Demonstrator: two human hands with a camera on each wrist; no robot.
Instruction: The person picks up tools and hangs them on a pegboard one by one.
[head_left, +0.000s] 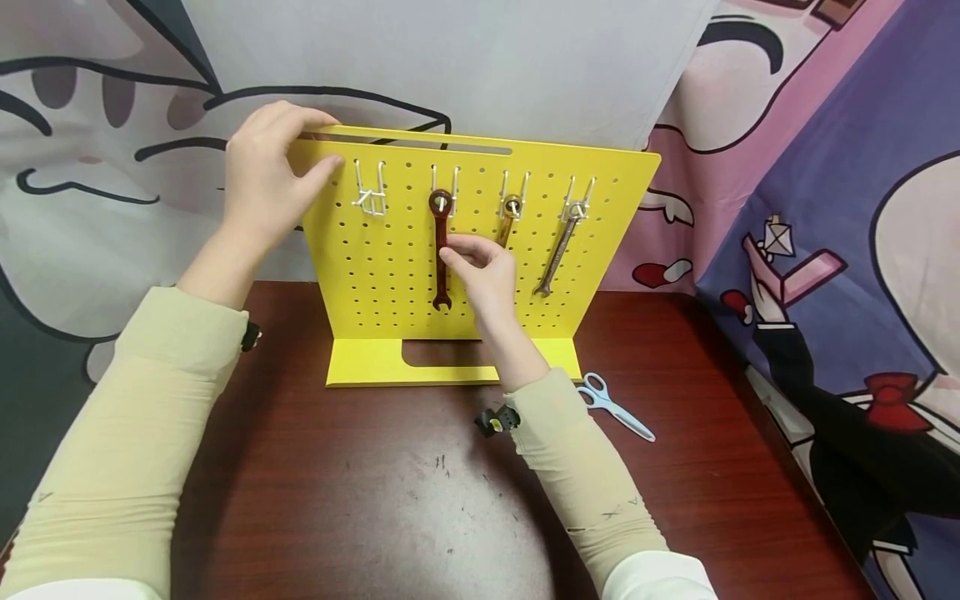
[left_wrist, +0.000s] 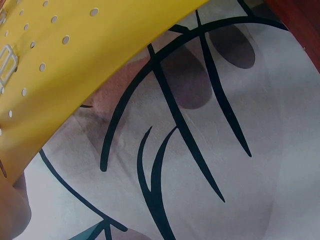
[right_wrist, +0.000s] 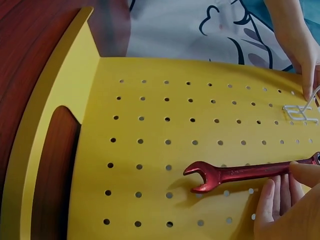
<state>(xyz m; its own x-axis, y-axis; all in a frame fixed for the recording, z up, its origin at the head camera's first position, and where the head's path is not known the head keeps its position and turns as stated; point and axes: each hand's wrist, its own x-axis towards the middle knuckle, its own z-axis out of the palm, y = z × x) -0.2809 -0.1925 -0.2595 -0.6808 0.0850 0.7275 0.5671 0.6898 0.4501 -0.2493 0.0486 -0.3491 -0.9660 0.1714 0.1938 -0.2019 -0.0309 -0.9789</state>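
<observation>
A yellow pegboard [head_left: 390, 275] stands upright on its base, with several white wire hooks [head_left: 382, 200] along its upper part. My left hand [head_left: 270, 162] grips the board's top left corner, thumb on the front face. A red combination wrench [head_left: 441, 267] hangs by its ring end from the second hook from the left, open end down. My right hand [head_left: 489, 271] pinches its shaft between thumb and fingers, also plain in the right wrist view. Right of it hang a gold wrench [head_left: 507, 229], partly behind my right hand, and a silver wrench [head_left: 555, 254], tilted.
Light blue scissors [head_left: 618, 412] lie on the dark red wooden table [head_left: 360, 467], right of the board's base. Behind the board hangs a printed cartoon cloth [head_left: 540, 75]. A purple cartoon cloth [head_left: 817, 200] borders the right side.
</observation>
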